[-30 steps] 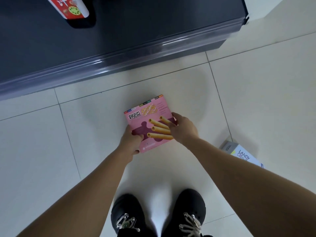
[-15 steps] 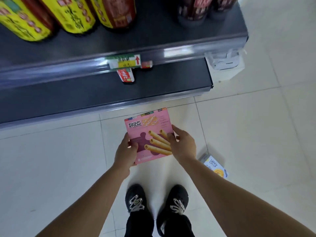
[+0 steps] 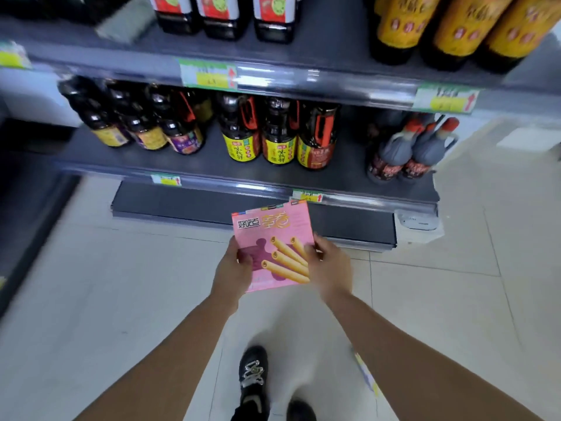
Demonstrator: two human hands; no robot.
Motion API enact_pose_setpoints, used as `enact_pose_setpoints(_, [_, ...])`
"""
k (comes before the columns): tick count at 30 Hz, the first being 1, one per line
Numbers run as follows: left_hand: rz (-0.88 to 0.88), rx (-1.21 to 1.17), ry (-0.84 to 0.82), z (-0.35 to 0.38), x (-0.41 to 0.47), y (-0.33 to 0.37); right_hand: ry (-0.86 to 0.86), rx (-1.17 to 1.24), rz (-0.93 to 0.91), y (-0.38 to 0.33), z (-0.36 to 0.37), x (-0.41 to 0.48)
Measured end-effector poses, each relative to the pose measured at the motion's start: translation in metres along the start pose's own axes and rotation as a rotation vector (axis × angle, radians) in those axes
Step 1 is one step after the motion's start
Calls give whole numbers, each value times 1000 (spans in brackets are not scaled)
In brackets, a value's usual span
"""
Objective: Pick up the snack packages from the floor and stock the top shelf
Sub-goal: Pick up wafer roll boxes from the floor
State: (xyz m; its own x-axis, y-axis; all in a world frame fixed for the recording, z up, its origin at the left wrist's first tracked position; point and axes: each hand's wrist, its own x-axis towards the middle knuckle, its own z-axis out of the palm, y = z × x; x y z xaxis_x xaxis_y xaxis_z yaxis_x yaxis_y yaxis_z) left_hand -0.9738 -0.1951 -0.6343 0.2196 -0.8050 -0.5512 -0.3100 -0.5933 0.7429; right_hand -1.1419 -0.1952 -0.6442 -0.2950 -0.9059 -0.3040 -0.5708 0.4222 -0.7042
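A pink snack box [image 3: 273, 235] printed with wafer rolls is held up in front of me, above the floor. My left hand [image 3: 235, 267] grips its left edge, thumb on the front. My right hand [image 3: 329, 265] grips its right edge, fingers curled over the printed face. A second, white and yellow package [image 3: 365, 372] lies on the floor tiles near my right forearm, mostly hidden by the arm. The top shelf is out of view.
Grey store shelves [image 3: 273, 177] stand ahead, with dark sauce bottles [image 3: 277, 138] on the lower one and yellow-labelled bottles [image 3: 455, 28] above. The bottom shelf [image 3: 182, 202] shows bare grey surface. White tiled floor [image 3: 121, 299] spreads around my black shoes [image 3: 252, 372].
Both hands have lifted the pink box off the floor. My view has risen from the tiles to the shelves of bottles. The white package now sits lower and nearer my arm.
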Motion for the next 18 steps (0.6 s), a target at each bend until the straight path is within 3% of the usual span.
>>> enact_pose_setpoints(8, [82,-122,285,-99,-90,30,-92,54,-258,-109,-18,-62])
enact_pose_setpoints(18, [50,-240,605,-251,-190,32,-258,138,-577,-255,18,-164])
